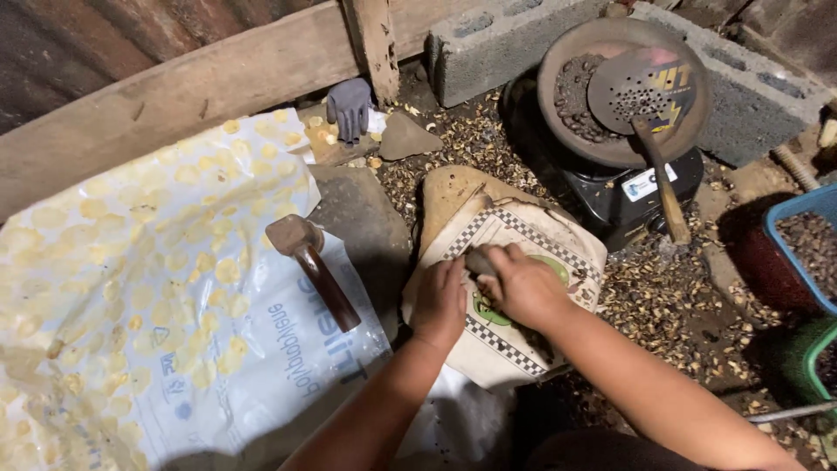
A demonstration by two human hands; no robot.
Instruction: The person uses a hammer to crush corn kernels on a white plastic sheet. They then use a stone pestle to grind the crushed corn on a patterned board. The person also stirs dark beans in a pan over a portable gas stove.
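My right hand (523, 283) fingers pinch a small dark nut (479, 262), left hand (440, 301) steadying; hard, light, slippery—grip its sides.

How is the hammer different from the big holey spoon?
The hammer lies on the plastic sheet, near the left hand; the spoon rests across the pan of dark seeds. The hammer has a small blocky head; the spoon's is wide, round and full of holes. Both have wooden handles, and neither is held.
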